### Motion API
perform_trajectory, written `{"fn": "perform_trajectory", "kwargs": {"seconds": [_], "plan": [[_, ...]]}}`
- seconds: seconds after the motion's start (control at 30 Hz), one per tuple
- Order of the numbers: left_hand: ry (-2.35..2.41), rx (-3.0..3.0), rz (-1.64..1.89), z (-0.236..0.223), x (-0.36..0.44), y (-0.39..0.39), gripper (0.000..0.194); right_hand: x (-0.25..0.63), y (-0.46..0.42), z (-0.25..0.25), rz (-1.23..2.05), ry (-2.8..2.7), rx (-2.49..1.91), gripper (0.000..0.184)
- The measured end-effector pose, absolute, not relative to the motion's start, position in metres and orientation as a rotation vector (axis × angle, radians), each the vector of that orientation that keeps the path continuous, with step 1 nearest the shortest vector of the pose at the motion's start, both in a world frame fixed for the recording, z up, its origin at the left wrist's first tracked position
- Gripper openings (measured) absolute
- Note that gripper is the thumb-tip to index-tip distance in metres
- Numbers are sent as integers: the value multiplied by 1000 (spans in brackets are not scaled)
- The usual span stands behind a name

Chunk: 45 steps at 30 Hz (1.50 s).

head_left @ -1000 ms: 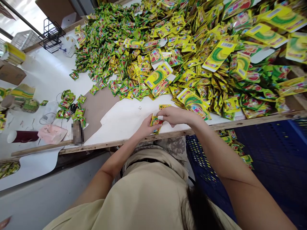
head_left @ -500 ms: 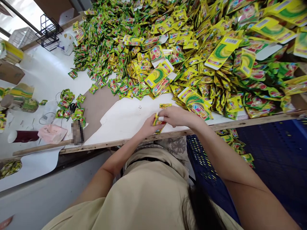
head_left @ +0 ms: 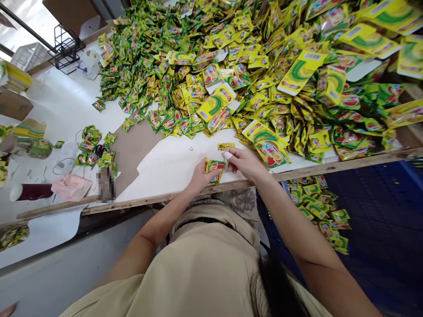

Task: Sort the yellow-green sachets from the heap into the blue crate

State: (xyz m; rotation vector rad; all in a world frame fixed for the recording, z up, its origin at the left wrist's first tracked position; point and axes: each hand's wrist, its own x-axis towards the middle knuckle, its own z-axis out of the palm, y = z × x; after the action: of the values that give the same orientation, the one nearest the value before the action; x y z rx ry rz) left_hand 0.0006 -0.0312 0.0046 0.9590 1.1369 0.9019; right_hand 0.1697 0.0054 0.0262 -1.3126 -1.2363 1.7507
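My left hand (head_left: 199,177) grips a small yellow, green and red candy box (head_left: 216,171) just above the table's front edge, its printed face turned up. At the box's right end is my right hand (head_left: 243,164), fingers curled together, with a white wrap on one fingertip. Whether something small is pinched there I cannot make out. Just beyond those fingers a flat yellow packet (head_left: 226,145) lies on the white tabletop (head_left: 172,156). A larger flattened yellow carton (head_left: 267,143) rests to the right, against the heap of candy packets (head_left: 194,92).
Brown cardboard (head_left: 134,145) lies left of my hands, beside black-handled scissors (head_left: 99,151) and loose green packets. Farther left are a pink bag (head_left: 72,185), a dark red cup (head_left: 35,192) and a jar (head_left: 28,145). Below right stands a blue crate (head_left: 373,220) holding packets.
My right hand has drawn slightly back from the box, so more of its printed face shows. My left hand keeps its grip. More packets in the crate are visible past my right arm.
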Motion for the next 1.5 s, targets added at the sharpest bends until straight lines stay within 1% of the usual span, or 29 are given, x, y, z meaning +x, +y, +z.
{"fn": "perform_trajectory", "kwargs": {"seconds": [0.07, 0.17, 0.3, 0.37, 0.43, 0.5, 0.63, 0.77, 0.9, 1.0, 1.17, 1.3, 1.4, 1.5], "plan": [[1139, 995, 909, 5, 1, -33, 49, 166, 6, 22, 1837, -1154, -1260, 32], [1094, 965, 912, 8, 1, -32, 48, 161, 11, 25, 1856, -1222, -1246, 26], [919, 654, 776, 15, -8, -23, 54, 155, 21, 32, 1876, -1323, -1279, 16], [885, 517, 692, 18, -15, -16, 51, 154, 26, 34, 1955, -1304, -1279, 15], [856, 472, 636, 21, -22, -9, 42, 153, 29, 34, 2033, -1258, -1264, 16], [811, 454, 584, 22, -28, -3, 37, 153, 30, 31, 2092, -1190, -1237, 20], [771, 413, 519, 17, -32, 1, 36, 156, 29, 21, 2193, -1020, -1182, 27], [759, 448, 510, 15, -29, 1, 43, 153, 26, 19, 2164, -935, -1217, 26], [741, 460, 476, 19, -33, 4, 38, 142, 25, 29, 2091, -1032, -1269, 20], [719, 419, 398, 19, -40, 8, 36, 135, 27, 34, 2105, -1154, -1240, 18], [793, 404, 338, 20, -51, 10, 33, 134, 32, 27, 2229, -1142, -1152, 27], [941, 402, 455, 27, -53, 3, 35, 133, 36, 23, 2153, -1234, -1085, 26], [1080, 492, 703, 29, -49, -10, 31, 133, 36, 24, 1975, -1395, -1010, 28], [1217, 784, 988, 28, -43, -27, 25, 138, 31, 26, 1762, -1560, -1003, 29]]}}
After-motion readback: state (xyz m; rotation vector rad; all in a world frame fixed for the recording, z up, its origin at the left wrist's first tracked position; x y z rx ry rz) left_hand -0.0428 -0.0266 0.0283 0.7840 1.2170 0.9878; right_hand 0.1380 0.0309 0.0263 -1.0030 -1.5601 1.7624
